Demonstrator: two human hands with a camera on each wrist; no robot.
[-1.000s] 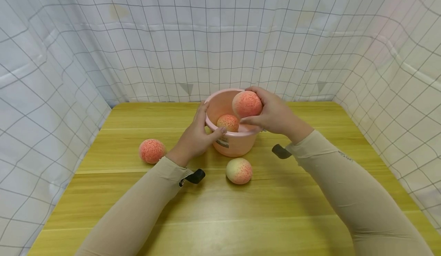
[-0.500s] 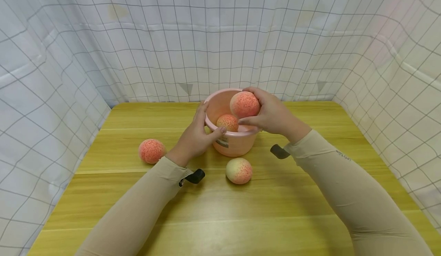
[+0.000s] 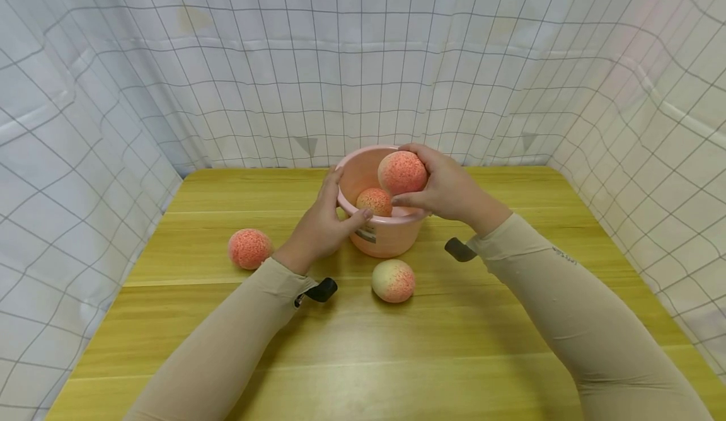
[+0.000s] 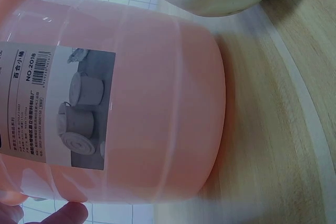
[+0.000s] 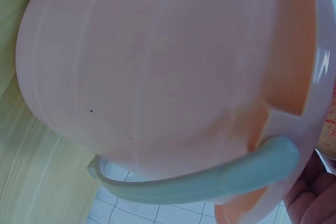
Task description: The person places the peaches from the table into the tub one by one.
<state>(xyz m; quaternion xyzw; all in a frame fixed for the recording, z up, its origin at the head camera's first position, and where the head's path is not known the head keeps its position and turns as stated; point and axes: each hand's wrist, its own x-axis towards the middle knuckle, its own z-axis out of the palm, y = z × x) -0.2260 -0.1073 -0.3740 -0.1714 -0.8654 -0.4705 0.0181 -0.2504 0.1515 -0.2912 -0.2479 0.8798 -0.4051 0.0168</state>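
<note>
A pink plastic bucket [image 3: 388,238] stands on the table, and my left hand [image 3: 323,225] holds its left rim, thumb over the near edge and fingers along the outer side. My right hand [image 3: 454,188] grips a speckled red artificial peach [image 3: 403,172] over the bucket's mouth. Inside the bucket lies another peach [image 3: 374,201]. On the table are a pale peach [image 3: 394,281] just in front of the bucket and a redder peach [image 3: 250,249] left of my left wrist. The bucket's printed label [image 4: 58,103] faces the left wrist camera.
The bucket's pale green handle [image 5: 184,184] hangs down its side in the right wrist view. A wood-grain table [image 3: 363,358] lies under everything. White grid-patterned curtains [image 3: 363,62] enclose the back and both sides.
My right hand has shifted slightly left with its peach, further over the bucket's mouth, then stayed almost still. The left hand, the bucket and the other peaches have not moved.
</note>
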